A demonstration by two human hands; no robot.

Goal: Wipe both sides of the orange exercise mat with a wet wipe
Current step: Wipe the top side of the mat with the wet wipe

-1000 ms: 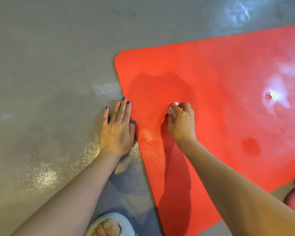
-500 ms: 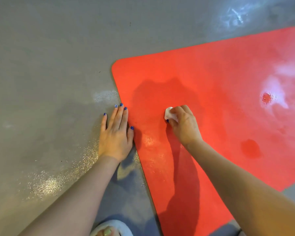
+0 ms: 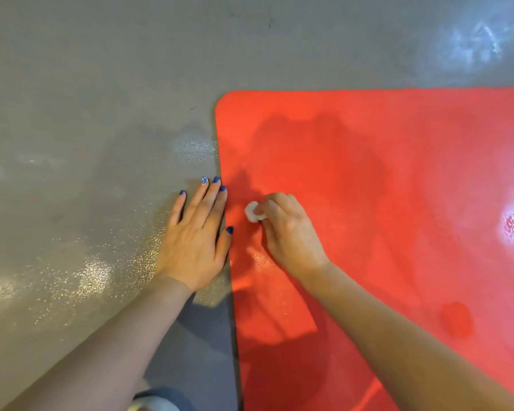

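right hand (image 3: pixel 288 232) grips wipe (image 3: pixel 253 212) near mat (image 3: pixel 368 173) edge; left hand (image 3: pixel 195 241) flat on floor (image 3: pixel 86 129).

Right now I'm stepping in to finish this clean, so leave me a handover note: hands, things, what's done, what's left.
Left hand: flat on the floor beside the mat's left edge, thumb on the mat.
Right hand: pinches a balled wipe against the mat near its left edge.
Done: unclear how much of this face is wiped; a shiny patch shows at far right.
Left: finish this face, then flip the mat and wipe the other side.
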